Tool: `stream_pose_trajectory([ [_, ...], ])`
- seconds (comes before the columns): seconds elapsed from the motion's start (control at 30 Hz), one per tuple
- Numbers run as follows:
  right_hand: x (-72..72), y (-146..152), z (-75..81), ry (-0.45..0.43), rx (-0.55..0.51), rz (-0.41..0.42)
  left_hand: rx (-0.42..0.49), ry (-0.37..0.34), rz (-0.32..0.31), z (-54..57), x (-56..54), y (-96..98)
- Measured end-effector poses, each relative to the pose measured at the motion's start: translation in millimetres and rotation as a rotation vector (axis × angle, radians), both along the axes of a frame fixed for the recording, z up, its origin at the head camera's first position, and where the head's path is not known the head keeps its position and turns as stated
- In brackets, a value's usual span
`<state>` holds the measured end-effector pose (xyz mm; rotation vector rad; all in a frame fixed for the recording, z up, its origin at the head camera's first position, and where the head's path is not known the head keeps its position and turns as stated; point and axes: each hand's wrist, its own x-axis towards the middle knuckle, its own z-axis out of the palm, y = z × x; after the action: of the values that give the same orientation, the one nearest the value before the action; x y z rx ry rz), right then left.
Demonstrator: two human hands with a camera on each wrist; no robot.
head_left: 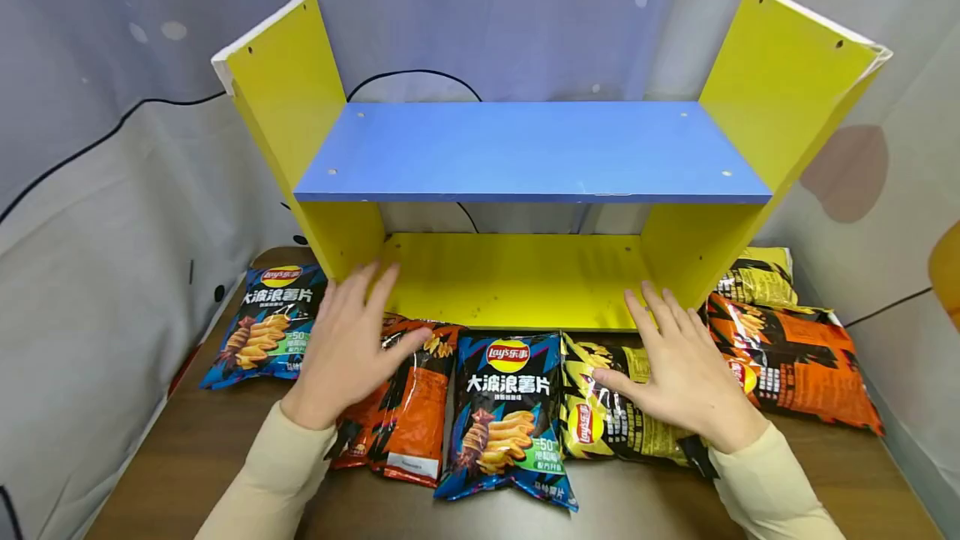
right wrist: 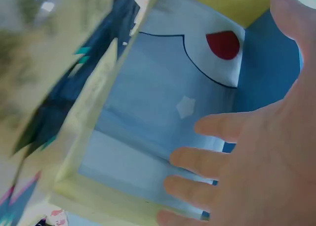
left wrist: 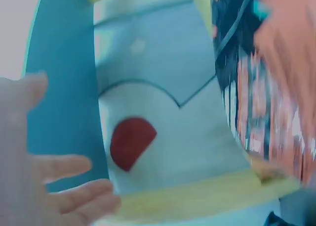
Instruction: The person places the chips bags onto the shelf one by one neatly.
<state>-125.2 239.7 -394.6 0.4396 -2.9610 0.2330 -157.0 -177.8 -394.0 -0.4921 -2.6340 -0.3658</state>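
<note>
A yellow shelf unit with a blue middle board [head_left: 517, 148] stands on the brown table. My left hand [head_left: 352, 348], fingers spread and holding nothing, hovers over an orange-red chip bag [head_left: 420, 407], near the unit's lower left side. Likewise spread and free of any object, my right hand [head_left: 678, 365] is above a yellow chip bag [head_left: 607, 407] lying in front of the unit. Between the hands lies a blue chip bag [head_left: 510, 423]. The left wrist view is blurred, with fingers [left wrist: 84, 194] at its left; the right wrist view shows spread fingers [right wrist: 212, 161].
Another blue chip bag [head_left: 266, 323] lies left of the unit. On its right are an orange-red chip bag [head_left: 802, 373] and a yellow chip bag [head_left: 757, 277]. Tall yellow side panels [head_left: 795, 90] rise above the blue board. A pale curtain [head_left: 510, 15] with a black cable hangs behind.
</note>
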Motion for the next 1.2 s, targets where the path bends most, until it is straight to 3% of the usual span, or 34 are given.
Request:
stream_pose_trajectory([
  [0.1,7.0,7,-1.2,0.024,-0.02,0.043,0.16,0.169,0.025,7.7,-9.6,-16.7],
  [0.2,15.6,14,-7.8,0.055,-0.016,0.106,0.294,0.288,0.032,10.0,-18.0,-29.3],
  [0.27,21.0,16,-13.3,0.086,-0.013,0.149,0.378,0.34,0.035,9.8,-23.0,-35.0],
  [0.37,28.6,19,-22.3,0.125,-0.007,0.197,0.477,0.356,0.066,7.0,-29.1,-41.7],
  [0.5,38.7,21,-33.6,0.146,0.005,0.229,0.591,0.303,0.117,1.0,-36.8,-50.6],
  [0.67,47.1,23,-45.2,0.14,0.043,0.241,0.697,0.193,0.125,-4.6,-44.1,-58.1],
  [1.0,52.2,22,-60.8,0.129,0.14,0.252,0.687,0.042,0.086,-7.7,-45.6,-62.7],
  [1.2,53.0,21,-64.6,0.163,0.179,0.266,0.629,0.007,0.109,-10.3,-46.8,-63.8],
])
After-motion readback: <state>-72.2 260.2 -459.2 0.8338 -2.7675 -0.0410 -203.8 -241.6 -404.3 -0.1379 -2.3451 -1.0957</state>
